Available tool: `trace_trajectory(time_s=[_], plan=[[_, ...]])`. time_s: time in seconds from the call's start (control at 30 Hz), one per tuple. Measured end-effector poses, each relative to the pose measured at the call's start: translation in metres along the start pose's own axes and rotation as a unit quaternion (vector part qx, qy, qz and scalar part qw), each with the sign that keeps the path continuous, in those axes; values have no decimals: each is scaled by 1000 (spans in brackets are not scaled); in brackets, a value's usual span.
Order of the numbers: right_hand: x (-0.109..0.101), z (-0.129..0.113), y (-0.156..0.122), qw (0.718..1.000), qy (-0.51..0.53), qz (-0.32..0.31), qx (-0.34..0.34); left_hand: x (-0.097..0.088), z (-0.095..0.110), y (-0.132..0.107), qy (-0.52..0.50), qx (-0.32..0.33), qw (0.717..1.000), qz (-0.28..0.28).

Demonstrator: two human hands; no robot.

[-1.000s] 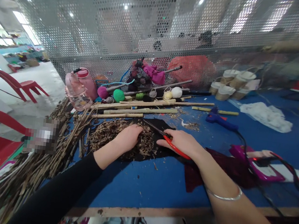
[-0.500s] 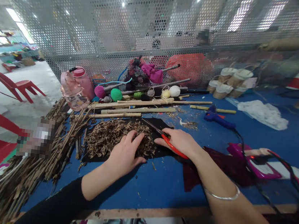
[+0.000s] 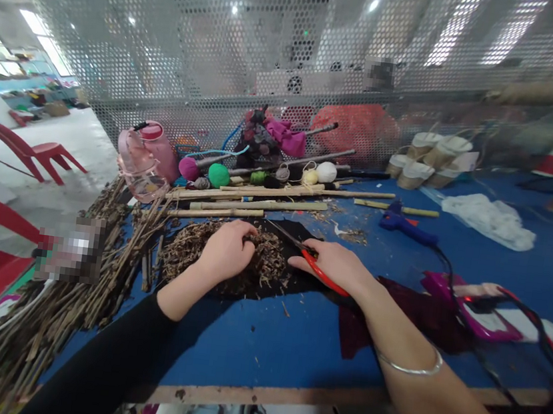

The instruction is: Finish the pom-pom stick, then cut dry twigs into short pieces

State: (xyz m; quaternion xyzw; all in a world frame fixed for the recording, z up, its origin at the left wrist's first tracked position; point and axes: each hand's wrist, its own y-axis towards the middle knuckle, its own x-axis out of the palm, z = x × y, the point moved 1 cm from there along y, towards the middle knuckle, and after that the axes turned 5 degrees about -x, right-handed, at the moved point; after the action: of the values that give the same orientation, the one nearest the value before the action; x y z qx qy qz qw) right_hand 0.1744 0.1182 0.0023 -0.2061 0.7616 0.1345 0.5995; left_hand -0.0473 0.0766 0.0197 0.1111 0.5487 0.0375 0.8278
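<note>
A heap of brown dried plant bits (image 3: 270, 260) lies on a black cloth (image 3: 298, 233) spread over the blue table. Over the middle of this heap is my left hand (image 3: 227, 249), its fingers curled down into the dry bits and the thumb drawn in; the fingertips are partly hidden. My right hand (image 3: 332, 264) grips red-handled scissors (image 3: 321, 274) just right of the heap. Their dark blades point up and left across the cloth, above the heap's back edge. A dark red cloth (image 3: 396, 302) lies beneath and beside my right wrist.
Bundled dry stalks (image 3: 91, 278) lie along the left edge. Behind the heap are bamboo sticks (image 3: 261, 205), yarn balls (image 3: 218, 175) and a pink bottle (image 3: 162, 149). A blue glue gun (image 3: 407, 228) with its cord, a white plastic bag (image 3: 489, 220) and paper-topped pots (image 3: 416, 174) stand right.
My left hand has moved up and slightly left over the heap, and its spread fingers have curled in. My right hand keeps hold of the scissors in about the same place.
</note>
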Motion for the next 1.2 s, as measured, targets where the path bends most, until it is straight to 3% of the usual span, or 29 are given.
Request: trace_trajectory(time_s=[0.07, 0.1, 0.23, 0.33, 0.5, 0.63, 0.8, 1.0, 1.2], plan=[[0, -1, 1, 1000, 0, -3, -2, 1, -4, 16, 72, -32, 997, -15], [0, 0, 1, 1000, 1, -3, -2, 4, -6, 24, 108, -44, 992, -50], [2, 3, 1, 1000, 5, 4, -6, 22, -4, 46, 117, -31, 987, -108], [2, 5, 1, 1000, 2, 14, -10, 28, 3, 49, 88, -2, 989, -120], [1, 4, 0, 1000, 5, 9, -2, 19, 6, 34, 7, 66, 988, -140], [1, 2, 1, 1000, 9, 9, -5, 15, 5, 8, 28, 107, 986, -123], [3, 2, 0, 1000, 2, 27, -11, 25, 2, -16, 82, 101, 988, -77], [2, -1, -1, 1000, 12, 29, -6, 33, 3, -5, 59, 55, 995, -56], [-3, 2, -1, 999, 14, 36, 1, 16, 20, -3, 89, 7, 995, -54]])
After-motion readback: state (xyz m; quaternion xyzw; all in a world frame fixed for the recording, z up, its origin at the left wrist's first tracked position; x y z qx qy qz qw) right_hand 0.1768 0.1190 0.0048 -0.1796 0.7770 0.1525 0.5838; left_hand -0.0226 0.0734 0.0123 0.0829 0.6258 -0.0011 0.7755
